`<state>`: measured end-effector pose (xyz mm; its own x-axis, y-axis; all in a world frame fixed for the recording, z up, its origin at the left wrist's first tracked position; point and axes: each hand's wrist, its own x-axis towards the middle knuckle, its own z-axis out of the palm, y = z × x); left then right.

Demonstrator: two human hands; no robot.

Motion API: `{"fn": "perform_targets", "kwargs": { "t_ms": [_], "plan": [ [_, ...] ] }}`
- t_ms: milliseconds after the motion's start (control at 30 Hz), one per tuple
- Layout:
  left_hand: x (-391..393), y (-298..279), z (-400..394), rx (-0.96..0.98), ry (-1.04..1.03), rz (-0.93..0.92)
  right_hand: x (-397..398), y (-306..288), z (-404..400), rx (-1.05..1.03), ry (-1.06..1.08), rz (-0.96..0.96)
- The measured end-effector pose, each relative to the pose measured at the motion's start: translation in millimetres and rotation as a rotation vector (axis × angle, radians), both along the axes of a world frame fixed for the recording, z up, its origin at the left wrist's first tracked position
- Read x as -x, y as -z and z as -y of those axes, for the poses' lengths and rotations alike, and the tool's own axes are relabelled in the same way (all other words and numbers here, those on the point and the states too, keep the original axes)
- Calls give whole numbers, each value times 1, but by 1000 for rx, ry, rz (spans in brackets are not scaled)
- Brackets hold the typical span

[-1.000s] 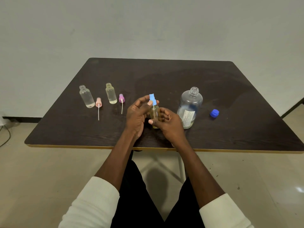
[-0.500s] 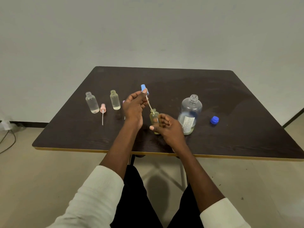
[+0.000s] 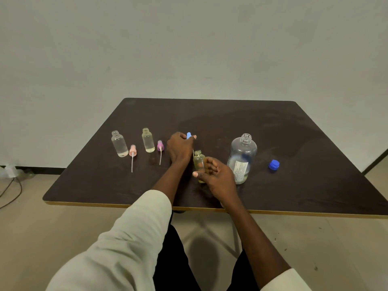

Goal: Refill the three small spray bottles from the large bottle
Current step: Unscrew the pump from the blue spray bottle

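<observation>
Our left hand (image 3: 178, 147) has drawn the blue sprayer (image 3: 189, 135) clear, pinching it above the small bottle (image 3: 199, 162) our right hand (image 3: 216, 179) grips on the dark table (image 3: 294, 133), before a pale wall (image 3: 189, 49).

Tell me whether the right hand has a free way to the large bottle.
Probably not yet: the large bottle stands just beside the right hand, nothing between, but that hand grips the small bottle.

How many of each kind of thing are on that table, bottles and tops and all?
Small bottles: 3
Large bottle: 1
Spray tops: 3, pink, purple, blue
Blue cap: 1
Total: 8
</observation>
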<state>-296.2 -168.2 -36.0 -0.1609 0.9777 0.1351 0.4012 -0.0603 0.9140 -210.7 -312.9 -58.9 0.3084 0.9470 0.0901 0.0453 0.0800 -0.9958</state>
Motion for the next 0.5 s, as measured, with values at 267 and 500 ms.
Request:
{"fn": "perform_targets", "kwargs": {
  "t_ms": [267, 500],
  "plan": [
    [-3, 6, -2, 3, -1, -180, 0, 0, -2, -2, -17, -39],
    [-4, 9, -5, -7, -12, -134, -1, 1, -3, -8, -11, -24]
  ]
}}
